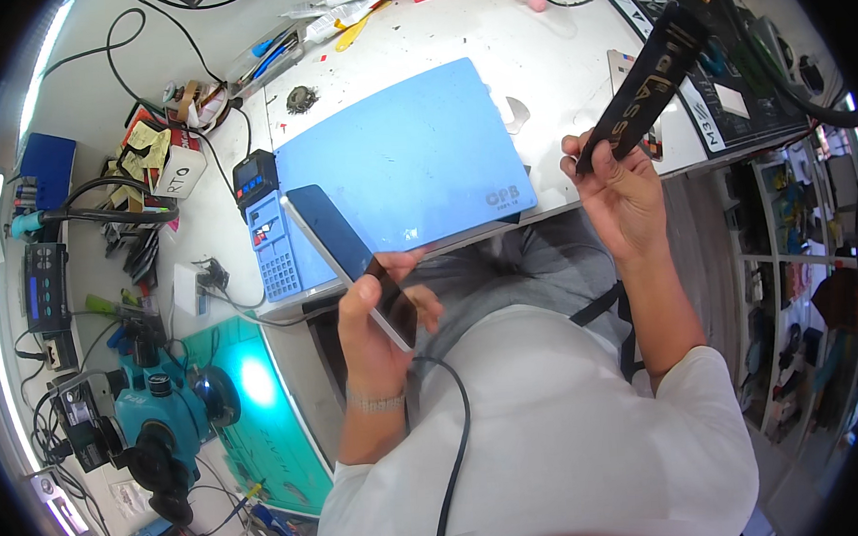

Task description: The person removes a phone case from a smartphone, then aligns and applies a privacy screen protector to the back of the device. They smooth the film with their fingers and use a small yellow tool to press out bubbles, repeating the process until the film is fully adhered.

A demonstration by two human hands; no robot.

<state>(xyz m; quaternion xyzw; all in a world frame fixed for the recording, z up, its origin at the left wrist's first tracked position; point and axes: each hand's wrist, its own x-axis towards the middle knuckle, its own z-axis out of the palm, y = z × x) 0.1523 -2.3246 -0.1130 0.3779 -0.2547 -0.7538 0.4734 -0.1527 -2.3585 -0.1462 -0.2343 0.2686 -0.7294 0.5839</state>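
My left hand is closed round the lower part of a smartphone with a dark glossy screen and a pale edge. The phone is tilted above the near left edge of a blue work mat. Raised to the right of the mat, my right hand pinches the lower end of a long, flat black packet with gold lettering. What the packet contains cannot be seen. Both things are held clear of the table.
A teal microscope stands at the lower left beside a green mat. Small devices and a box of tools crowd the left side. Tubes and packets lie at the back. A black mat covers the right end.
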